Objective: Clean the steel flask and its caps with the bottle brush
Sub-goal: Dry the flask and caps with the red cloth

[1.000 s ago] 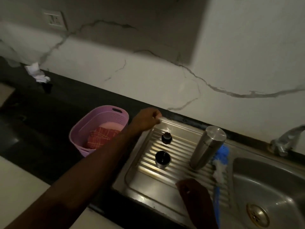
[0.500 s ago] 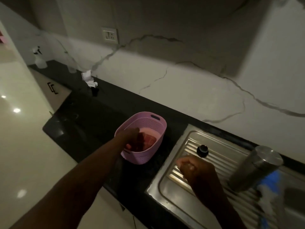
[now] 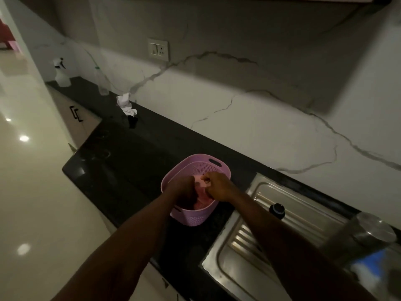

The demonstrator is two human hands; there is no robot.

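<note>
Spray bottle (image 3: 61, 74): pale, upright at the far left end of the dark desk (image 3: 121, 153), against the wall.

Clear bottle (image 3: 102, 82): tall, just right of it.

Crumpled white paper (image 3: 125, 105): on the desk by the marble backsplash.

Wall socket (image 3: 158, 48): above, on the backsplash.

Lilac basket (image 3: 213, 165): perforated, on the desk just left of the steel drainboard (image 3: 243, 255); holds pink cloth (image 3: 202, 202).

Left hand (image 3: 184, 192): lowered inside the basket, fingers hidden in shadow; whether it grips anything cannot be told.

Right hand (image 3: 218, 187): over the basket, fingers curled, pinching a pink piece (image 3: 200, 181) of the contents.

Black cap (image 3: 277, 210): round, standing on the drainboard ribs, right of the right forearm.

Steel flask (image 3: 355, 237): on the drainboard near the right edge, blurred, apart from both hands.

Bottle brush (image 3: 368, 266): blue, blurred, just in front of the flask, untouched.
</note>
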